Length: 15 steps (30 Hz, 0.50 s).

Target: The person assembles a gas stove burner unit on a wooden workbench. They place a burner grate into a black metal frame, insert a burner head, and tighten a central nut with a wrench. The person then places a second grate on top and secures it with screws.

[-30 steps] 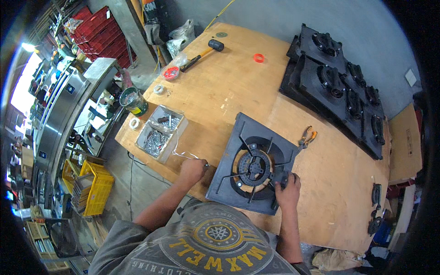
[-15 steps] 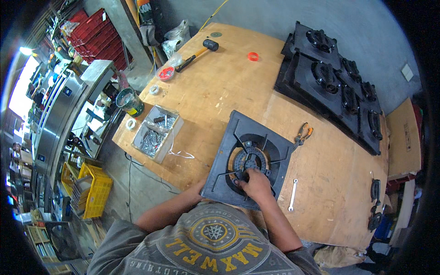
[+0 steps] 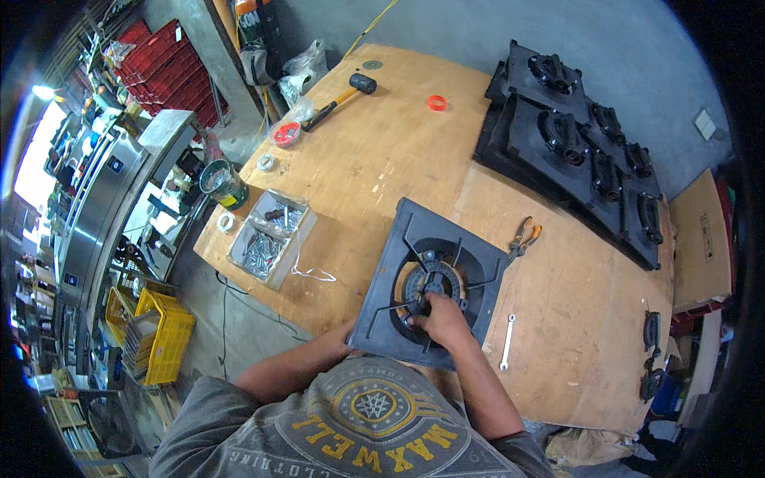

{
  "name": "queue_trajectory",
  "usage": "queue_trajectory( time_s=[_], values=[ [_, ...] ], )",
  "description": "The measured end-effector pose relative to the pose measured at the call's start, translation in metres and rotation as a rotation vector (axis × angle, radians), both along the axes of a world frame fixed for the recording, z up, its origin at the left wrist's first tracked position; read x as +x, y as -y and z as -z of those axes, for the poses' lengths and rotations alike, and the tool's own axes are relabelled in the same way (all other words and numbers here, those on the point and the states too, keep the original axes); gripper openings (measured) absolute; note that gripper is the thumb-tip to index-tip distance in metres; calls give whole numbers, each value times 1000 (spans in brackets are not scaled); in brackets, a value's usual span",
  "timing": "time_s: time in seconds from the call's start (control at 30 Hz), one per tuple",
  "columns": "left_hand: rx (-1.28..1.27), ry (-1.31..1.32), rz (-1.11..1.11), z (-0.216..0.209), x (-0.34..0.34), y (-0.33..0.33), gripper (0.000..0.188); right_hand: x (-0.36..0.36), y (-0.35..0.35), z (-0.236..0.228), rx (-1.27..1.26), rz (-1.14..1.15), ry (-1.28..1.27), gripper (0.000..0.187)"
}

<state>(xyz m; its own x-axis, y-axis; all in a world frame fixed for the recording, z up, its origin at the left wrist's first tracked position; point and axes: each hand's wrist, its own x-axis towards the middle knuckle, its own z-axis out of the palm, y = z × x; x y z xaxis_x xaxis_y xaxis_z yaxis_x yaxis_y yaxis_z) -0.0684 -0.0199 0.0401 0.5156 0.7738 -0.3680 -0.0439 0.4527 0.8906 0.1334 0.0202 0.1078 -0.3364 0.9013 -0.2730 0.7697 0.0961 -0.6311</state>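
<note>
A square black gas stove top (image 3: 382,275) with pan-support arms stands at the table's near edge, close to my body. In its round opening sits a dark burner (image 3: 433,279) with a ring of holes. My right hand (image 3: 445,320) reaches into the opening, thumb and fingers closed on the near side of the burner. At the plate's lower left edge is my left hand (image 3: 347,334); its fingers are hidden by the plate. To the right lie orange-handled pliers (image 3: 522,237), touching or very near the plate, and a silver wrench (image 3: 508,342).
A divided bin of bolts (image 3: 267,239) stands left on the wooden table (image 3: 374,159). Beyond are a rubber mallet (image 3: 343,99), an orange tape roll (image 3: 436,103) and a green bucket (image 3: 223,183). More black stove tops (image 3: 550,135) are stacked at the far right, beside a cardboard box (image 3: 701,239).
The stove top has shifted slightly toward me. My right hand stays at the burner with a small finger movement, and my left hand remains at the plate's edge.
</note>
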Motion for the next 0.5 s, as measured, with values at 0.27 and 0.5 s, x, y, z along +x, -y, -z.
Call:
queue_trajectory(
  time_s=[0.27,0.5],
  values=[
    [-5,19,7,2,2,2,46,1,-1,1,5,-18,4,51],
    [-2,24,8,3,-1,3,47,1,0,6,24,10,-7,49]
  ],
)
